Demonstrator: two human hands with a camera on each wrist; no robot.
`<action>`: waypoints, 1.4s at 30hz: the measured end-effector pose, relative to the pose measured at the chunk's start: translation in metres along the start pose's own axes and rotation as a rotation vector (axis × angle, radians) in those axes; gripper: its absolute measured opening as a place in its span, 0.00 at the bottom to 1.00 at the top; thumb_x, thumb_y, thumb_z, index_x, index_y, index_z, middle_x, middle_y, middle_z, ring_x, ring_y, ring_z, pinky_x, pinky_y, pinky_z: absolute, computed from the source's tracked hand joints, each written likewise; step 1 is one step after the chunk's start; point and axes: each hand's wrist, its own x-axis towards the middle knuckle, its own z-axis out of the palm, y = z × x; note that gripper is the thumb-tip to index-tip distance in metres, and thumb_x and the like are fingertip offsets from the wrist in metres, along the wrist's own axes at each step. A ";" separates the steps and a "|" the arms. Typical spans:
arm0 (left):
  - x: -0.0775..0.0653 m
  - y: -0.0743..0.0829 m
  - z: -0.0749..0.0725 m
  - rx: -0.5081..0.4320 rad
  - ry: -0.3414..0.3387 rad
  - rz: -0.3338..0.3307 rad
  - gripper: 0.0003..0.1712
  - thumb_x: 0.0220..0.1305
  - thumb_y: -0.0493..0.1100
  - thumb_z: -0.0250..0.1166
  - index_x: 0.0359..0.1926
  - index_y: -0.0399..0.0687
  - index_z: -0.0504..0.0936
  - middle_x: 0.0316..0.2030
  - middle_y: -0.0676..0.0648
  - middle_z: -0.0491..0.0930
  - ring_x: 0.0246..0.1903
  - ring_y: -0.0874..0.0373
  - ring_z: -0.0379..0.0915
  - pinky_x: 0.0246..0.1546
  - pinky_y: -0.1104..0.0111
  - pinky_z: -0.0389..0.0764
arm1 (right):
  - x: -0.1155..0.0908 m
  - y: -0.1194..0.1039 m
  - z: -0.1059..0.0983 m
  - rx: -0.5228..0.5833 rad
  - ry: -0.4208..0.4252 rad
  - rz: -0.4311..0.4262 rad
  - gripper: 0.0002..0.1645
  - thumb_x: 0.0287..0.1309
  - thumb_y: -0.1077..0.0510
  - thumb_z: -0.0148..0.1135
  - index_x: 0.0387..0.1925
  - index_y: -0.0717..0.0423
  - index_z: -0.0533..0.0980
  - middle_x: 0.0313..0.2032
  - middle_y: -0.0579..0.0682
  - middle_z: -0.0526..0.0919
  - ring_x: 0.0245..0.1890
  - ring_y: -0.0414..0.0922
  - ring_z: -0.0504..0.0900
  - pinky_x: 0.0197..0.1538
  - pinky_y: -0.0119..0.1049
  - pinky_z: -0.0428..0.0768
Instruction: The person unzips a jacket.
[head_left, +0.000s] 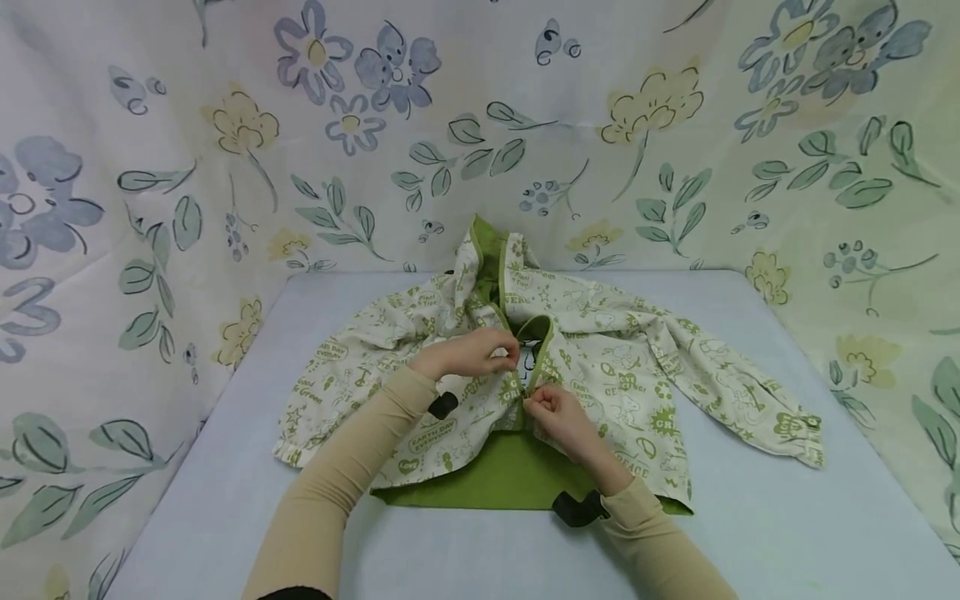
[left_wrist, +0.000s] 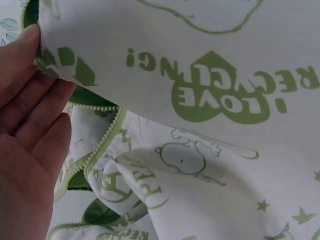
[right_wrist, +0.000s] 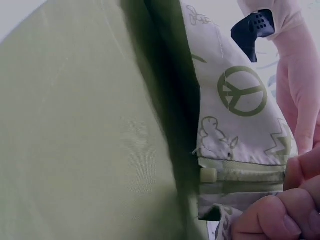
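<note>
A white jacket with green print and green lining lies spread front up, its hood at the far end. My left hand pinches the left front edge, thumb against fingers; the left wrist view shows this fabric raised. Lower down, my right hand pinches the zipper at the bottom of a V-shaped gap. In the right wrist view the zipper's lower end shows beside my right fingers. Those fingers hide whatever part of the zipper they hold.
The jacket lies on a pale table. Its right sleeve in view stretches out sideways, while the other sleeve bends down near my left forearm. A flower-printed cloth hangs behind and at both sides. Small black cameras sit at my wrists.
</note>
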 end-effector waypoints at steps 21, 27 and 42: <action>-0.005 -0.003 -0.008 0.010 0.045 -0.065 0.04 0.67 0.41 0.57 0.38 0.47 0.77 0.37 0.53 0.73 0.35 0.59 0.70 0.34 0.70 0.73 | -0.004 0.008 0.005 -0.006 0.013 0.033 0.10 0.62 0.64 0.54 0.26 0.66 0.71 0.10 0.44 0.62 0.11 0.38 0.62 0.17 0.29 0.63; -0.008 -0.004 -0.010 0.008 0.073 -0.068 0.04 0.67 0.41 0.57 0.39 0.47 0.78 0.37 0.54 0.73 0.36 0.63 0.69 0.36 0.71 0.73 | -0.013 -0.011 0.008 -0.028 0.015 0.031 0.09 0.62 0.67 0.52 0.27 0.68 0.70 0.11 0.44 0.62 0.11 0.37 0.62 0.18 0.28 0.63; -0.009 -0.001 -0.018 -0.019 0.104 -0.088 0.05 0.68 0.39 0.55 0.39 0.46 0.78 0.37 0.53 0.74 0.36 0.63 0.70 0.37 0.71 0.74 | -0.001 0.023 0.004 -0.083 0.099 -0.022 0.09 0.60 0.64 0.57 0.25 0.63 0.72 0.10 0.44 0.63 0.11 0.39 0.63 0.15 0.29 0.62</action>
